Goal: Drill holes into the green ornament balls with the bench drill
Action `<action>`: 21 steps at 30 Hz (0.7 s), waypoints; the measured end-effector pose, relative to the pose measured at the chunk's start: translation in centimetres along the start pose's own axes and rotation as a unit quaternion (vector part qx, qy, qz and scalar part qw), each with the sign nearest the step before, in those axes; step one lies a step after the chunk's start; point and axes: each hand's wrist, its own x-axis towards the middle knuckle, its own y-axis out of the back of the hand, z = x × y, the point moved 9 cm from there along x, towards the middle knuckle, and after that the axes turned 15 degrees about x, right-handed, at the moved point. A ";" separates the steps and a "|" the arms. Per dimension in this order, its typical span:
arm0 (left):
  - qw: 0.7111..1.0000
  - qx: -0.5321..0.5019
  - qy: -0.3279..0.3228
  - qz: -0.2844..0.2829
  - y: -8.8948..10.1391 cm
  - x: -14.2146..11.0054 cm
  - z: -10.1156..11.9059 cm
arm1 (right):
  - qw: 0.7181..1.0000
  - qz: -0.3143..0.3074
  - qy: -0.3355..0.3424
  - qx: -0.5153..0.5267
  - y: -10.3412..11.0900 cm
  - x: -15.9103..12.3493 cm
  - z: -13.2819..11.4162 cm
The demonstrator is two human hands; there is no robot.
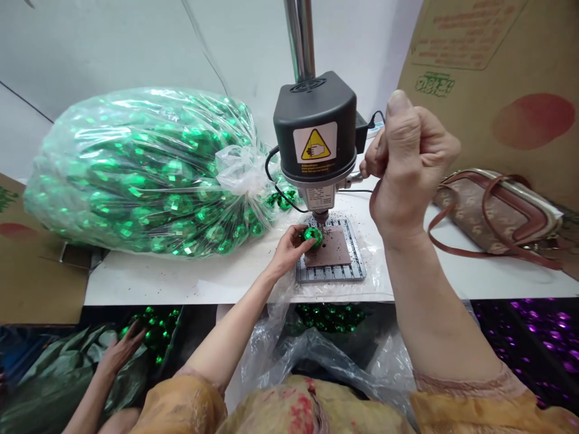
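My left hand [288,248] pinches a shiny green faceted ball [312,235] between thumb and fingers. The ball is just below the chuck [321,216] of a small black drill press [315,108], over a brown board [339,256] on the slotted metal base [332,275]. Whether the bit touches the ball I cannot tell. Raised at the right of the drill head, my right hand [407,163] is closed around the feed lever [354,179], whose grip is mostly hidden by the fingers. Dark shavings are scattered over the board and base.
A tied clear bag [149,175] of green balls lies left of the drill. On the right are a patterned handbag [493,211] and a large carton [488,78]. Green balls [332,316] and purple balls [547,331] sit below the table edge. Another person's hand [122,346] is at lower left.
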 end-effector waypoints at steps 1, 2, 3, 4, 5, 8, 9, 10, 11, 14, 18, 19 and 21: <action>1.000 0.011 -0.003 -0.003 -0.2 0.0 0.1 | 1.000 0.001 -0.005 0.003 0.0 0.0 0.1; 1.000 0.023 -0.005 -0.005 -0.3 0.0 0.3 | 1.000 0.002 -0.010 0.006 0.0 0.0 0.1; 0.999 0.035 -0.006 -0.006 -0.4 0.0 0.5 | 1.000 0.005 -0.013 0.009 0.1 0.0 0.2; 0.999 0.048 -0.007 -0.008 -0.5 0.1 0.6 | 1.000 0.007 -0.016 0.010 0.1 0.0 0.2; 0.998 0.062 -0.009 -0.008 -0.5 0.1 0.8 | 1.000 0.009 -0.018 0.011 0.1 0.0 0.2; 0.995 0.097 -0.018 -0.007 -0.8 0.0 1.3 | 1.000 -0.004 -0.019 -0.002 -0.1 0.0 0.1; 0.994 0.107 -0.023 -0.005 -1.0 -0.1 1.4 | 1.000 -0.006 -0.019 -0.002 -0.2 -0.1 0.0; 0.993 0.116 -0.028 -0.002 -1.1 -0.3 1.5 | 1.000 -0.006 -0.019 0.001 -0.2 -0.1 0.0; 0.992 0.123 -0.032 0.004 -1.3 -0.4 1.7 | 1.000 -0.004 -0.019 0.007 -0.2 -0.1 -0.1; 0.990 0.130 -0.041 0.025 -1.9 -0.9 1.9 | 0.999 0.009 -0.016 0.031 -0.1 -0.2 -0.2; 0.994 0.094 -0.053 0.031 -2.5 -1.2 2.0 | 0.998 0.008 -0.010 0.058 0.1 -0.2 -0.1; 0.994 0.085 -0.054 0.029 -2.6 -1.2 2.0 | 0.998 0.005 -0.010 0.059 0.1 -0.2 -0.1; 0.995 0.079 -0.051 0.024 -2.7 -1.1 1.7 | 0.999 0.002 -0.008 0.054 0.2 -0.3 -0.1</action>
